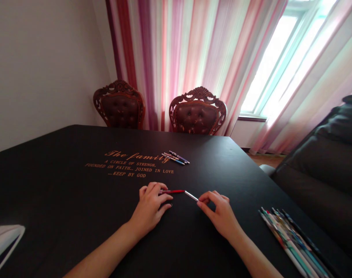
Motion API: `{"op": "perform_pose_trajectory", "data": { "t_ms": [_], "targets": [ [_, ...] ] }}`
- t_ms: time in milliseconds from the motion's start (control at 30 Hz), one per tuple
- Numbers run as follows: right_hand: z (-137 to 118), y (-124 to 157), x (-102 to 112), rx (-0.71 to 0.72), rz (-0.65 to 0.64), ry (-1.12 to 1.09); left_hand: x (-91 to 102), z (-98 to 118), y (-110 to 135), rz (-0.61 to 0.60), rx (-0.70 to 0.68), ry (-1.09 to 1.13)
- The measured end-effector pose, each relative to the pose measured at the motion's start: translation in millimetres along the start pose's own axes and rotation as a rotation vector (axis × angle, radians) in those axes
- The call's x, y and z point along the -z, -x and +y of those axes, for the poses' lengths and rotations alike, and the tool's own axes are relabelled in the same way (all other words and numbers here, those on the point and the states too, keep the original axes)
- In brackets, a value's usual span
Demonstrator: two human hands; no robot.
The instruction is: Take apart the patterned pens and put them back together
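Observation:
My left hand [150, 204] rests on the black table [62, 200] with its fingers closed round a thin red pen part [172, 191] that points to the right. My right hand [218, 210] pinches a slim white pen part [191, 196] whose tip meets the red one between the two hands. Both forearms reach in from the bottom edge.
Several pens [176, 157] lie near the gold lettering [132, 164] at the table's middle. A row of several more pens [291, 239] lies at the right front edge. Two carved chairs [197, 112] stand behind the table, a dark sofa [329, 166] at right, a white object [3, 239] at left.

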State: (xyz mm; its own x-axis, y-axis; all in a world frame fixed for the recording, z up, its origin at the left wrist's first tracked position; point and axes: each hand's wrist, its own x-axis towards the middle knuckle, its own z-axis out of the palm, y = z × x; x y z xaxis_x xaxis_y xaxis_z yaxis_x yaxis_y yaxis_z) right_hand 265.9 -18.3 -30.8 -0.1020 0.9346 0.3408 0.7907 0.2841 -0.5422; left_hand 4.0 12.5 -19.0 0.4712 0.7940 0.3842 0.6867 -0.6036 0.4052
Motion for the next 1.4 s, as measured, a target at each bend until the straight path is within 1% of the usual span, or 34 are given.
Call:
{"op": "perform_pose_trajectory", "data": {
  "t_ms": [200,300,367,467,567,667,733,900,1067,1400],
  "targets": [
    [-8,1,-3,0.047,0.025,-0.032,0.6,4,-3,-0.042,-0.046,0.018],
    [-11,2,-3,0.044,0.04,-0.056,2.9,7,-3,-0.065,-0.088,0.008],
    [-12,2,-2,0.026,0.046,-0.074,3.9,9,-3,-0.056,-0.091,0.014],
    [-12,2,-1,-0.014,0.047,-0.125,4.3,11,-4,0.008,-0.026,0.071],
    [-14,2,1,-0.059,0.032,-0.224,3.3,12,-4,0.077,0.065,0.185],
    [-18,3,2,-0.067,0.035,-0.302,1.4,12,-3,0.114,0.145,0.275],
    [-22,5,2,-0.04,0.046,-0.314,-0.1,12,-2,0.115,0.185,0.325],
    [-29,8,-1,0.051,0.068,-0.294,-2.8,14,-2,0.075,0.251,0.483],
    [-31,9,0,0.076,0.079,-0.276,-2.7,18,0,0.079,0.312,0.58],
    [-33,10,0,0.165,0.136,-0.179,-5.6,14,1,0.062,0.299,0.748]
  ]
}}
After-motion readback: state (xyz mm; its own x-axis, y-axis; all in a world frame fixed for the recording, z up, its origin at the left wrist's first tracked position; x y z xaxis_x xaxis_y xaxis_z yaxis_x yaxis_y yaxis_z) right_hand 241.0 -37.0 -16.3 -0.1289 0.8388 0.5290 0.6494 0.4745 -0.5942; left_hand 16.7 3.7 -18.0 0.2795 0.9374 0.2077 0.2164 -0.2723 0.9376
